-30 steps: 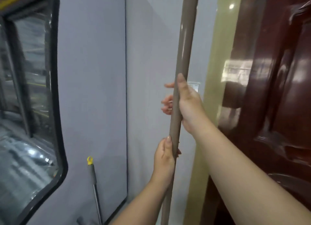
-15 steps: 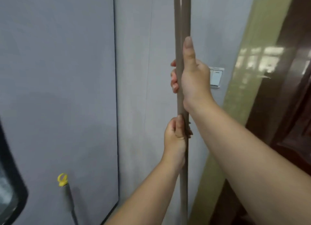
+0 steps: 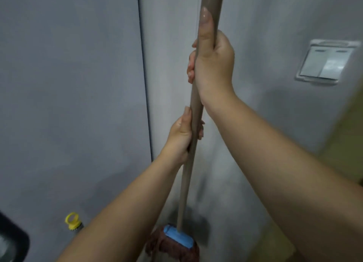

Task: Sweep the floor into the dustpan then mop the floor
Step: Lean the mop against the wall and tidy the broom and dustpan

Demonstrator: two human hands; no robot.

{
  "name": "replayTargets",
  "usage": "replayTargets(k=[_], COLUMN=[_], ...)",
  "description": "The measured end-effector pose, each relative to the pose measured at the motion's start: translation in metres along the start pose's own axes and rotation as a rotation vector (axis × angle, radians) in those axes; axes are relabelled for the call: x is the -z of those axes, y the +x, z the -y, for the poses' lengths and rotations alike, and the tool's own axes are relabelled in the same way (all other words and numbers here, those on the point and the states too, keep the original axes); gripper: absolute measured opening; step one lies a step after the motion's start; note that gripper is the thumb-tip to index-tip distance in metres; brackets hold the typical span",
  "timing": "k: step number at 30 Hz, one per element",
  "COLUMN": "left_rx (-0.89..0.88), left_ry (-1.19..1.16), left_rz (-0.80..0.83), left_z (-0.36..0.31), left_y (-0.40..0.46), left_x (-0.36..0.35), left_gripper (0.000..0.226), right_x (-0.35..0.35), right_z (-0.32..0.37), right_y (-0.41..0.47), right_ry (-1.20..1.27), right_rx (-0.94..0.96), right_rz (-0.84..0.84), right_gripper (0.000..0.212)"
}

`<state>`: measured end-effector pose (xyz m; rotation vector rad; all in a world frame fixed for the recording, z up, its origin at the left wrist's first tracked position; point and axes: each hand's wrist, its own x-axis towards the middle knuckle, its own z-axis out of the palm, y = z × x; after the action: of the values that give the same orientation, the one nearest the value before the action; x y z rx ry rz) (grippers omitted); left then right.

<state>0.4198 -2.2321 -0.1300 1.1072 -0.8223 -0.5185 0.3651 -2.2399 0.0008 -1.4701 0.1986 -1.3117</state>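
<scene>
Grey wall [image 3: 78, 85] behind; left hand [image 3: 182, 138] and right hand [image 3: 214, 65] grip mop handle [image 3: 196, 104].

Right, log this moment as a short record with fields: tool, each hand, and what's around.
tool: mop with long taupe pole, held nearly upright
mop head: blue plastic clamp over dark reddish-brown fringe, low near the wall
right hand: grips the pole higher up, thumb laid along it
left hand: grips the pole lower down
wall: grey panels with a vertical seam
switch: white double rocker wall switch, right of the pole
other: yellow ring-shaped handle end, lower left, its shaft mostly hidden
</scene>
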Motion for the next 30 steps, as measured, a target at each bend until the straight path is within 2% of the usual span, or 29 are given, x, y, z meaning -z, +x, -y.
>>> replayTargets(k=[5,11,15,17,19,23,27,30], left_rx=[0.025,0.078,0.203,0.287,0.38,0.573,0.674,0.728], left_ry=[0.131,0.158,0.228,0.307,0.337,0.261,0.115,0.041], left_rz=[-0.104,-0.164,-0.171,-0.239,-0.31,-0.306,-0.345,-0.332], left_z=[0.016,0.044,0.084,0.109,0.137,0.186,0.209,0.219], left_y=[0.024,0.052,0.061,0.063,0.058,0.04,0.034,0.037], left_x=[0.025,0.056,0.089,0.103,0.114,0.129,0.133,0.134], left_gripper=[0.063,0.059,0.064,0.068,0.061,0.047,0.04,0.047], right_x=[-0.006,-0.021,-0.033,-0.036,-0.034,-0.027,-0.027,-0.02], right_z=[-0.044,-0.103,-0.153,-0.186,-0.221,-0.286,-0.327,-0.347], right_y=[0.022,0.043,0.045,0.043,0.032,0.001,-0.011,-0.011], right_ry=[0.111,0.251,0.237,0.194,0.138,0.046,-0.021,-0.101], right_rx=[-0.046,-0.154,-0.272,-0.331,-0.393,-0.451,-0.488,-0.524], right_rz=[0.113,0.151,0.153,0.152,0.172,0.228,0.253,0.272], right_gripper=[0.036,0.035,0.034,0.032,0.029,0.027,0.027,0.025])
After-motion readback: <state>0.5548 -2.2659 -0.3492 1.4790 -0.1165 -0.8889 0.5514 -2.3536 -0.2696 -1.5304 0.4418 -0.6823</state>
